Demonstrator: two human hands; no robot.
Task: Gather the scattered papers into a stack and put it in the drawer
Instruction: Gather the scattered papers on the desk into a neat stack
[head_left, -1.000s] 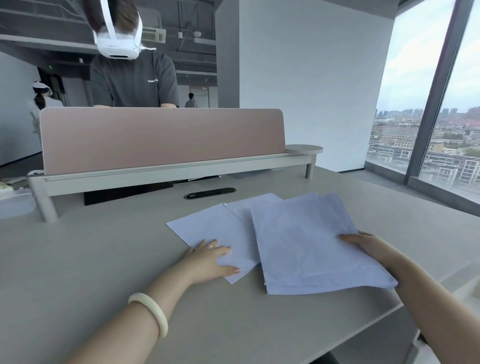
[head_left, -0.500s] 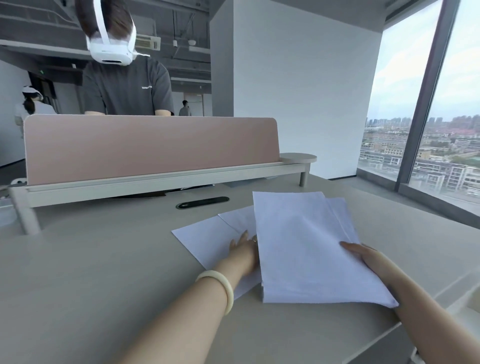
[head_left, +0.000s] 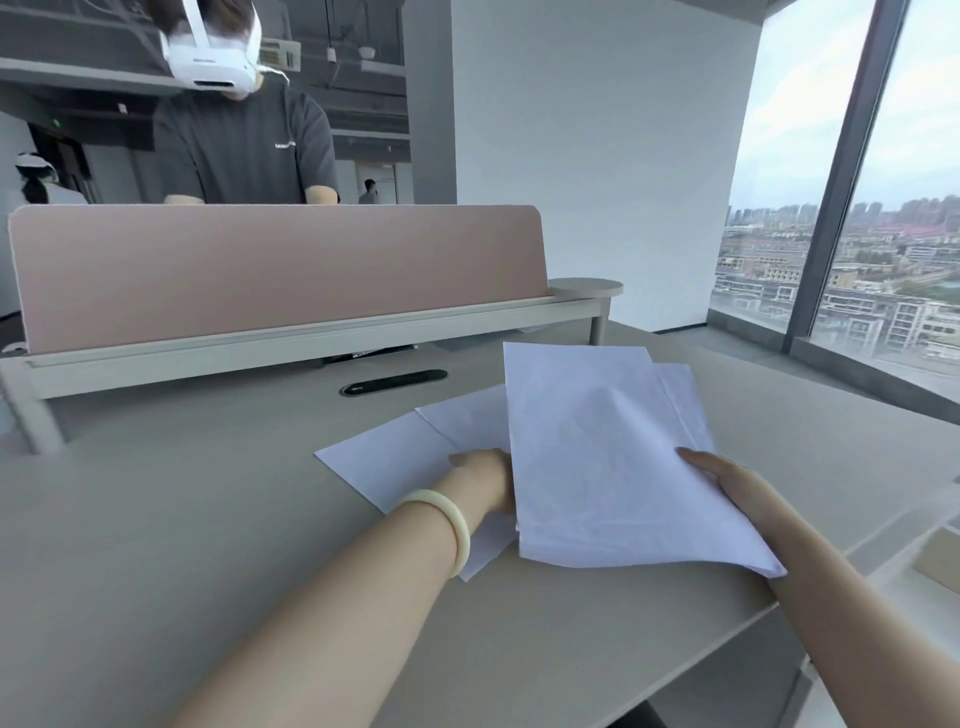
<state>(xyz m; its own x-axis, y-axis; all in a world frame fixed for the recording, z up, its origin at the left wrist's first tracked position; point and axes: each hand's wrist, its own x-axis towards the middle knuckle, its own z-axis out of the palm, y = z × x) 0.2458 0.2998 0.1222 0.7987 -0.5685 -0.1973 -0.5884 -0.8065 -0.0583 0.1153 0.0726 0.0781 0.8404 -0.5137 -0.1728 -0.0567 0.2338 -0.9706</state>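
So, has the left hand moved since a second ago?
Yes. Against the flat sheets, the left hand slid right and is now partly hidden behind the left edge of the stack.

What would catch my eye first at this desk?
A sheaf of white papers, held up off the desk mid-frame, the right hand pinching its right edge and the left hand reaching under it. Loose sheets lie beneath; beyond the pink divider stands a person in a white headset.

The right hand (head_left: 727, 483) grips the paper stack (head_left: 597, 457) near the tabletop (head_left: 182, 519) right edge; the left hand (head_left: 483, 475) (fingers hidden beneath it) lies over loose sheets (head_left: 395, 462).
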